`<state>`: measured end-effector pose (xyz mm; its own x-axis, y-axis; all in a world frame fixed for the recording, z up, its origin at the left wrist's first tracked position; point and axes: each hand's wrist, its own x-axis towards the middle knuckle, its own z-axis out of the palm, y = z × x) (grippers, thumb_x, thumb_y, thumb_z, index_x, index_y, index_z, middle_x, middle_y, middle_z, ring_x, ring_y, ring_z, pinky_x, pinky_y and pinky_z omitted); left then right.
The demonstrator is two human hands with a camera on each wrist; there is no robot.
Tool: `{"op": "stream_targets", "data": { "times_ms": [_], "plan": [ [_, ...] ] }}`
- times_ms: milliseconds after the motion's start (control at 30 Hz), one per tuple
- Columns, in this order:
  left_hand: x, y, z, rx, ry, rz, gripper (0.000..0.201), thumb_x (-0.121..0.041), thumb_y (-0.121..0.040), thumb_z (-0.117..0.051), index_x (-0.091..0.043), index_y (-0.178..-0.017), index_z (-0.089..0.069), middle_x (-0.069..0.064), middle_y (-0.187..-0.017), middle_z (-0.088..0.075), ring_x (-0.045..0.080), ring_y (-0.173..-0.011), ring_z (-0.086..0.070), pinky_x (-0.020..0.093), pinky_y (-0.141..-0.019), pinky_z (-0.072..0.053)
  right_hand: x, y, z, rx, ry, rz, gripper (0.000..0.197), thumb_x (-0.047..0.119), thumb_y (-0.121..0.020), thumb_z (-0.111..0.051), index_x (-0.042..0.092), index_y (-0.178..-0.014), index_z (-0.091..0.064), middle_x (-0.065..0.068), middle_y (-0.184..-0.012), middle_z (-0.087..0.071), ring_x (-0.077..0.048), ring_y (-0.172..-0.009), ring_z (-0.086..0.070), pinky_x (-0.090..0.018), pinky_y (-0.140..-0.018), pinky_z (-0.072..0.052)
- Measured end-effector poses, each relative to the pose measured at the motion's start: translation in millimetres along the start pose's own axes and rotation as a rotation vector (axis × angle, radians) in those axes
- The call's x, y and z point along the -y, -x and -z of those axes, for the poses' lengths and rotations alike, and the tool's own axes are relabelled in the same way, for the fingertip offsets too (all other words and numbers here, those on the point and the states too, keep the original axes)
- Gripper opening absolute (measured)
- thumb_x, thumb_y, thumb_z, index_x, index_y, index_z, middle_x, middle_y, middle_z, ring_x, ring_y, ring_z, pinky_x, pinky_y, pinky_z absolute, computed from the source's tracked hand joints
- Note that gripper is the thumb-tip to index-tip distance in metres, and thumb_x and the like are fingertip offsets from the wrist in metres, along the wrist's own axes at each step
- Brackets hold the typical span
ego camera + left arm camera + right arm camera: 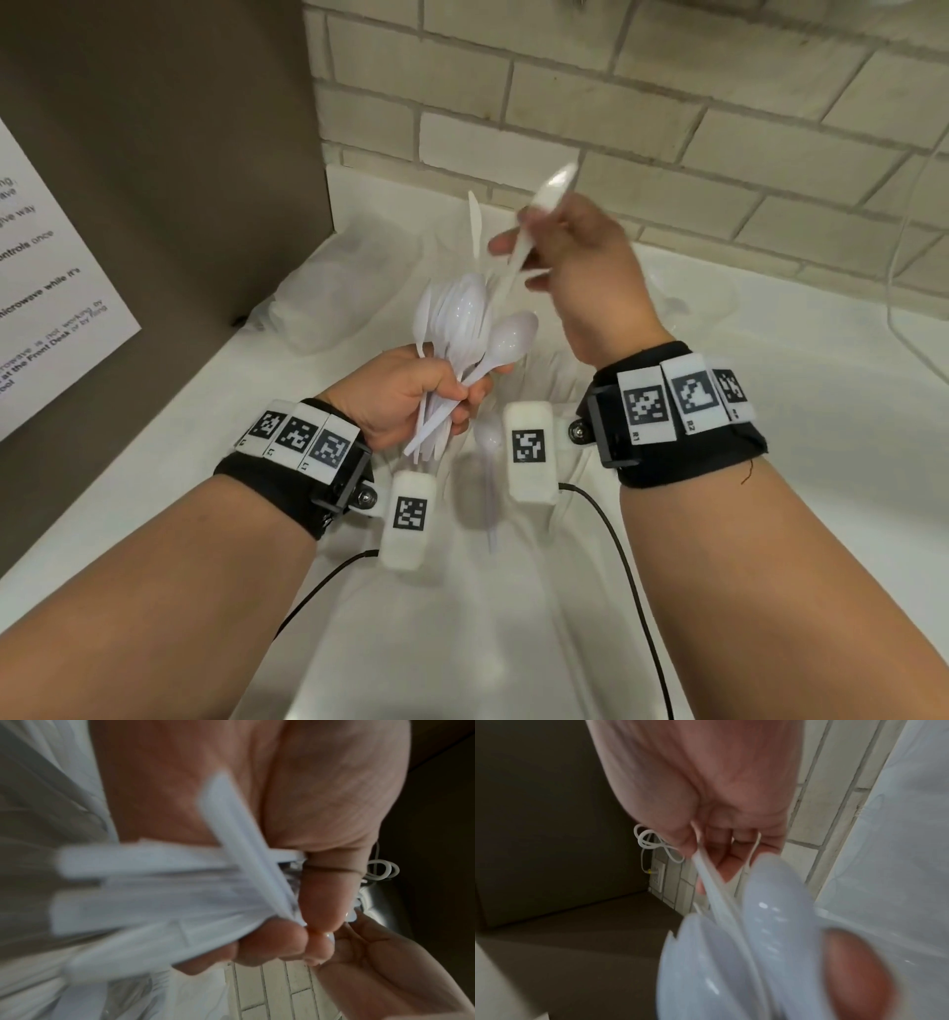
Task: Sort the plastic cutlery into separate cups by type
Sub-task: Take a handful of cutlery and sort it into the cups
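Note:
My left hand (452, 395) grips a bundle of white plastic cutlery (457, 329) by the handles, over the white counter (770, 462). The bundle fans upward with several spoon bowls and fork tines, and a knife (475, 226) sticks up behind. Its handles (159, 892) cross under my curled fingers (272, 943). Above the bundle, my right hand (518, 246) pinches a single white spoon (552, 190), bowl up. A thin handle (706, 870) shows between the right fingertips, with blurred spoon bowls (770, 943) close in front. Faint clear cups sit at left (318, 308) and right (703, 303).
A loose spoon (488, 452) lies on the counter below my hands. A dark appliance side (154, 154) with a paper notice (51, 288) walls off the left. The tiled wall (667, 128) stands behind, and a white cord (904, 267) hangs at the right.

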<state>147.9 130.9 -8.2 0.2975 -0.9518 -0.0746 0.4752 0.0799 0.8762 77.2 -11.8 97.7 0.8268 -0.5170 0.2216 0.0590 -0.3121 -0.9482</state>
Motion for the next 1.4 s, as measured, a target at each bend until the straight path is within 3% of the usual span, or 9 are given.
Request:
{"op": "stream_targets", "data": {
  "times_ms": [133, 400, 567, 700, 800, 900, 1100, 1233, 1400],
  "plan": [
    [1, 3, 1, -0.028, -0.041, 0.001, 0.041, -0.002, -0.063, -0.051, -0.010, -0.098, -0.072, 0.007, -0.072, -0.052, 0.019, -0.057, -0.045, 0.030, -0.059, -0.040, 25, -4, 15, -0.199, -0.484, 0.067, 0.016, 0.023, -0.104, -0.031, 0.015, -0.097, -0.044, -0.003, -0.059, -0.052, -0.024, -0.051, -0.056, -0.039, -0.060, -0.053],
    [0, 2, -3, -0.086, -0.045, 0.004, 0.042, 0.000, -0.068, -0.045, -0.013, -0.096, -0.073, 0.005, -0.070, -0.052, 0.017, -0.055, -0.046, 0.028, -0.058, -0.040, 7, 8, 6, 0.101, 0.197, -0.132, 0.027, 0.029, -0.080, -0.076, 0.005, -0.081, -0.066, 0.000, -0.059, -0.050, -0.003, -0.033, -0.034, -0.016, -0.037, -0.027],
    [3, 4, -5, -0.115, -0.067, 0.012, 0.043, 0.000, -0.068, -0.045, -0.012, -0.100, -0.073, 0.006, -0.072, -0.052, 0.017, -0.056, -0.047, 0.025, -0.054, -0.043, 8, 6, 5, 0.107, 0.284, -0.096, 0.014, 0.020, -0.078, -0.074, 0.008, -0.075, -0.069, 0.001, -0.064, -0.061, 0.000, -0.037, -0.045, -0.012, -0.038, -0.032],
    [4, 4, -4, -0.132, -0.078, 0.011, 0.043, 0.000, -0.068, -0.047, -0.010, -0.102, -0.072, 0.006, -0.073, -0.053, 0.018, -0.058, -0.048, 0.026, -0.055, -0.044, 11, 4, 2, 0.185, 0.522, 0.003, 0.018, 0.022, -0.085, -0.064, 0.005, -0.085, -0.071, -0.009, -0.083, -0.071, -0.019, -0.073, -0.064, -0.032, -0.066, -0.050],
    [3, 5, -5, -0.141, -0.075, 0.006, 0.044, 0.000, -0.068, -0.047, -0.008, -0.104, -0.070, 0.005, -0.072, -0.055, 0.019, -0.059, -0.051, 0.027, -0.056, -0.047, 11, 0, 5, 0.121, 0.621, 0.069, 0.023, 0.026, -0.094, -0.054, 0.005, -0.086, -0.057, -0.002, -0.074, -0.058, -0.014, -0.064, -0.052, -0.028, -0.057, -0.041],
    [1, 6, -5, -0.122, -0.066, 0.002, 0.044, 0.000, -0.069, -0.046, -0.003, -0.107, -0.066, 0.004, -0.070, -0.057, 0.021, -0.059, -0.057, 0.032, -0.063, -0.053, 11, -6, 13, -0.003, 0.436, 0.053, 0.018, 0.028, -0.097, -0.050, 0.012, -0.093, -0.056, -0.001, -0.080, -0.054, -0.011, -0.061, -0.045, -0.025, -0.059, -0.037],
    [3, 4, -7, -0.064, -0.022, 0.001, 0.047, 0.000, -0.062, -0.051, -0.005, -0.106, -0.069, 0.005, -0.071, -0.056, 0.021, -0.055, -0.054, 0.031, -0.058, -0.051, -2, 5, 3, 0.085, 0.289, -0.043, 0.023, 0.031, -0.090, -0.064, 0.016, -0.074, -0.055, 0.008, -0.060, -0.052, 0.000, -0.039, -0.040, -0.022, -0.048, -0.031],
    [4, 6, -6, -0.008, 0.085, 0.027, 0.055, -0.004, -0.059, -0.051, -0.005, -0.111, -0.068, 0.004, -0.072, -0.054, 0.020, -0.057, -0.053, 0.034, -0.061, -0.050, 4, -2, 7, -0.192, -0.133, -0.082, 0.013, 0.027, -0.100, -0.046, 0.020, -0.090, -0.049, -0.007, -0.079, -0.074, -0.006, -0.037, -0.040, -0.022, -0.042, -0.031],
    [4, 8, 0, -0.023, 0.176, 0.053, 0.054, -0.007, -0.058, -0.055, -0.007, -0.111, -0.068, 0.002, -0.071, -0.049, 0.017, -0.054, -0.049, 0.033, -0.054, -0.049, 14, -22, 27, -0.400, -0.216, 0.004, 0.017, 0.026, -0.103, -0.037, 0.014, -0.107, -0.047, -0.002, -0.066, -0.061, -0.012, -0.054, -0.053, -0.024, -0.046, -0.041]
  ]
}}
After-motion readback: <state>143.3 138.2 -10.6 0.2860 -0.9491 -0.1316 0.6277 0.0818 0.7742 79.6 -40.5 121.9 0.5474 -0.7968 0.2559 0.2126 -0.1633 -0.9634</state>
